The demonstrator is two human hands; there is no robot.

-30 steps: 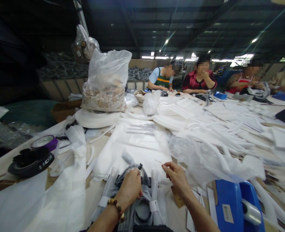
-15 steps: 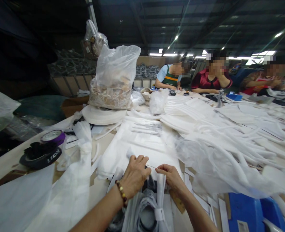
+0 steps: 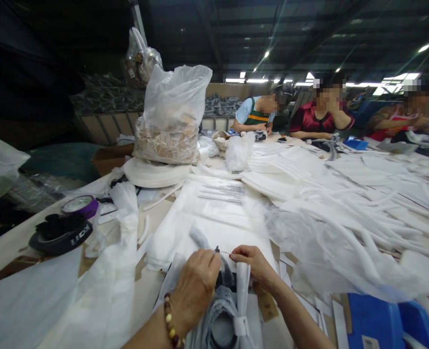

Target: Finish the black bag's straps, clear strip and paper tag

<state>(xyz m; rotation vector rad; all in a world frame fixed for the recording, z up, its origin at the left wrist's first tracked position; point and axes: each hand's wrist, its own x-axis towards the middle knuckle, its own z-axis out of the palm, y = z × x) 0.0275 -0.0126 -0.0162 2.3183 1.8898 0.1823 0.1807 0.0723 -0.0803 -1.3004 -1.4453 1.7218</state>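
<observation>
My left hand (image 3: 198,278), with a bead bracelet at the wrist, is closed on a small dark piece at the end of a grey wrapped strap. Close by on the right, my right hand (image 3: 254,264) pinches the end of a thin string that runs across to the left hand's fingertips. Below both hands lies a grey wrapped bundle (image 3: 223,310) with a round opening. A rolled white strip (image 3: 242,295) stands at its right side, with a band around it. A brown tag (image 3: 267,305) is under my right wrist.
White foam sheets (image 3: 214,218) lie ahead, with plastic film (image 3: 319,247) to the right. Blue bins (image 3: 374,320) are at lower right. Tape rolls (image 3: 59,235) lie left. A large plastic bag (image 3: 174,116) stands behind. Several people sit across the table.
My left hand has moved down and turned, its fingers now closer together. More of the grey strap shows above it. My right hand has shifted slightly and still pinches the string.
</observation>
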